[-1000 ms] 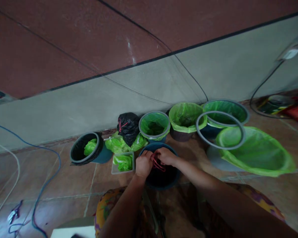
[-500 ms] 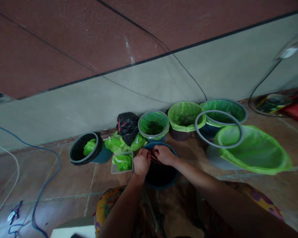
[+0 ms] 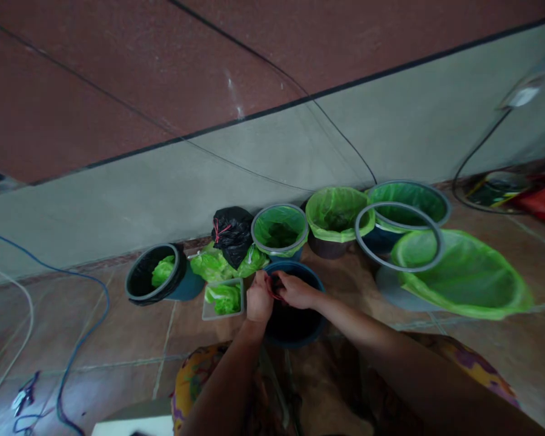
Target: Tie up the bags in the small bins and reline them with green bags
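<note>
Both hands are over a blue bin (image 3: pixel 317 280) whose inside is dark. My left hand (image 3: pixel 259 300) is closed on a red drawstring (image 3: pixel 274 287) at the bin's far left side. Close beside it, my right hand (image 3: pixel 297 291) pinches the same red drawstring with bent fingers. A dark bunched edge, seemingly of a black bag, shows between the hands; most of it is hidden. Left of the bin stands a small clear tub (image 3: pixel 211 310) with a crumpled green bag (image 3: pixel 227 298) in it.
A tied black bag (image 3: pixel 234 233) lies on green bags (image 3: pixel 211 264) by the wall. Green-lined bins (image 3: pixel 279 250) (image 3: pixel 340 232) stand behind. At right, a grey ring (image 3: pixel 362 242) leans against a bin with a wide green liner (image 3: pixel 472 284). A black-lined bin (image 3: pixel 181 284) stands left.
My hands have shifted slightly, and the right fingers have turned inward along the red drawstring, which is now bunched into a loop between them. The bins have not moved.
</note>
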Available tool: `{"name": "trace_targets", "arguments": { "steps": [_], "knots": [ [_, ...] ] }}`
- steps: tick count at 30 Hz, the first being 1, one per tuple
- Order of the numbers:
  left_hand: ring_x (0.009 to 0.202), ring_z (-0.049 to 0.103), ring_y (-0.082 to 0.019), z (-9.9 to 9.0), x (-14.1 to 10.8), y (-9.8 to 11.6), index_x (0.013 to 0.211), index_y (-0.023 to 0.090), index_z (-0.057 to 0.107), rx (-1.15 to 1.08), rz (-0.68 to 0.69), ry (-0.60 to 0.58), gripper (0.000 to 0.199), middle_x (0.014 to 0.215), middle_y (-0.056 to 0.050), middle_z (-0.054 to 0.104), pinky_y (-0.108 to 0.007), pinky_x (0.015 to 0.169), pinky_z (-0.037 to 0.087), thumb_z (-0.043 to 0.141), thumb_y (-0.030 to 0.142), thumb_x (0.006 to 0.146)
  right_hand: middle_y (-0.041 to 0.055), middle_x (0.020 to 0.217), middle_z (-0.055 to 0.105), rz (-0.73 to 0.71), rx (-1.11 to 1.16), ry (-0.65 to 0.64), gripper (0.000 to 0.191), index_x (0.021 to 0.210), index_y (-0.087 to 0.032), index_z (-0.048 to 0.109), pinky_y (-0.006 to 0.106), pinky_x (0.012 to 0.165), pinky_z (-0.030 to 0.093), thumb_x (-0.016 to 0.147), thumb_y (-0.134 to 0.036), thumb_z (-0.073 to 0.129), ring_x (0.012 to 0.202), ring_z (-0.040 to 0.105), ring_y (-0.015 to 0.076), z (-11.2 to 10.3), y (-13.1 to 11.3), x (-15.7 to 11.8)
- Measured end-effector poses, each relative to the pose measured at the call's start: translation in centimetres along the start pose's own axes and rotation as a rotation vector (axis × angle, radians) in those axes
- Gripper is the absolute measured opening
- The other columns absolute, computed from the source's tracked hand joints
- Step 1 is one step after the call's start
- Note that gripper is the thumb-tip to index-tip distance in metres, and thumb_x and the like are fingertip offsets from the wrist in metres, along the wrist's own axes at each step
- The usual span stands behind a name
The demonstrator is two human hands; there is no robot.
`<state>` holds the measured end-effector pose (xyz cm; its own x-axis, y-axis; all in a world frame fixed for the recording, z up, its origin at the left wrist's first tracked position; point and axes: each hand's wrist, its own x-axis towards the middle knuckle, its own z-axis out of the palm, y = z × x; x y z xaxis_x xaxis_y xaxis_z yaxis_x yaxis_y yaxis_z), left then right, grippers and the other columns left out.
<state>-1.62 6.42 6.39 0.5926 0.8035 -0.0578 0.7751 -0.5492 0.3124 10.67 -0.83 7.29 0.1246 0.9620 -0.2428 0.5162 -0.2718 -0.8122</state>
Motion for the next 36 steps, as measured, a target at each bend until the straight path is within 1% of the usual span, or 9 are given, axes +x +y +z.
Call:
{"name": "trace_targets", "arguments": {
  "steps": [5,9,12,17,19,25,31,33,36],
  "knots": [
    [0.075,0.067,-0.017,-0.3,-0.3,0.6,0.107,0.018,0.049,0.044,-0.042,-0.043,0.023,0.083,-0.004,0.068,-0.025,0.064,0.041,0.034,0.033,0.098,0.0101,0.107,0.069,0.036,0.039,0.072,0.04,0.127,-0.013,0.053,0.023,0.072,0.046,0.089,-0.013,0.037,0.078,0.064,0.0134,-0.5,-0.1,0.1],
    [0.078,0.067,-0.018,-0.8,-0.4,1.0,0.107,0.02,0.055,0.089,0.008,-0.07,0.027,0.085,-0.005,0.069,-0.025,0.067,0.042,0.034,0.034,0.098,0.0066,0.092,0.071,0.046,-0.004,0.067,0.032,0.104,-0.014,0.066,0.022,0.069,0.045,0.088,-0.013,0.039,0.071,0.063,0.0127,-0.7,0.3,0.4],
    [0.084,0.066,-0.016,-1.2,-0.4,1.0,0.098,0.022,0.061,0.079,0.085,-0.044,0.029,0.093,-0.005,0.07,-0.024,0.07,0.041,0.034,0.033,0.098,0.006,0.088,0.072,0.083,-0.123,0.121,0.029,0.091,-0.016,0.07,0.023,0.075,0.043,0.086,-0.013,0.042,0.082,0.064,0.0151,-1.1,0.2,0.5],
    [0.082,0.064,-0.015,-1.4,-0.3,0.7,0.088,0.023,0.067,0.061,0.142,-0.088,0.034,0.09,-0.004,0.071,-0.024,0.07,0.04,0.037,0.035,0.097,0.0087,0.101,0.07,0.15,-0.299,0.283,0.028,0.093,-0.017,0.069,0.025,0.08,0.042,0.089,-0.021,0.042,0.093,0.062,0.0178,-1.8,-0.4,0.3],
    [0.081,0.064,-0.015,-1.6,-0.3,0.6,0.086,0.023,0.068,0.056,0.144,-0.115,0.034,0.088,-0.003,0.071,-0.024,0.07,0.04,0.037,0.033,0.096,0.0113,0.103,0.068,0.166,-0.354,0.281,0.03,0.096,-0.015,0.067,0.026,0.079,0.043,0.091,-0.022,0.039,0.092,0.063,0.0189,-1.9,-0.3,0.2],
    [0.082,0.065,-0.017,-2.8,-0.4,0.2,0.086,0.023,0.07,0.101,0.057,-0.2,0.035,0.085,-0.006,0.072,-0.025,0.071,0.041,0.04,0.037,0.095,0.0153,0.1,0.07,0.246,-0.42,0.113,0.028,0.101,-0.013,0.065,0.031,0.079,0.045,0.088,-0.013,0.04,0.097,0.065,0.0246,-2.9,0.5,-0.1],
    [0.083,0.064,-0.016,-3.2,-0.2,-0.6,0.085,0.022,0.072,0.081,-0.018,-0.279,0.03,0.083,-0.005,0.071,-0.024,0.072,0.042,0.045,0.033,0.092,0.0185,0.106,0.069,0.345,-0.483,0.233,0.035,0.107,-0.011,0.064,0.03,0.079,0.046,0.085,-0.004,0.038,0.096,0.066,0.0236,-3.9,0.4,-0.5],
    [0.082,0.064,-0.016,-3.1,-0.2,-0.7,0.083,0.022,0.072,0.067,-0.027,-0.281,0.031,0.081,-0.005,0.071,-0.024,0.071,0.042,0.045,0.034,0.091,0.0189,0.103,0.069,0.323,-0.397,0.328,0.031,0.102,-0.009,0.066,0.026,0.075,0.046,0.084,-0.004,0.041,0.091,0.066,0.0207,-4.0,0.3,-0.3],
    [0.079,0.063,-0.016,-2.7,-0.1,-0.9,0.08,0.021,0.072,0.039,-0.017,-0.26,0.032,0.078,-0.005,0.07,-0.024,0.068,0.041,0.046,0.036,0.091,0.0126,0.081,0.07,0.294,-0.059,0.403,0.028,0.084,-0.007,0.068,0.017,0.058,0.044,0.088,-0.015,0.041,0.068,0.061,0.0118,-4.2,0.1,0.2]
  ]
}}
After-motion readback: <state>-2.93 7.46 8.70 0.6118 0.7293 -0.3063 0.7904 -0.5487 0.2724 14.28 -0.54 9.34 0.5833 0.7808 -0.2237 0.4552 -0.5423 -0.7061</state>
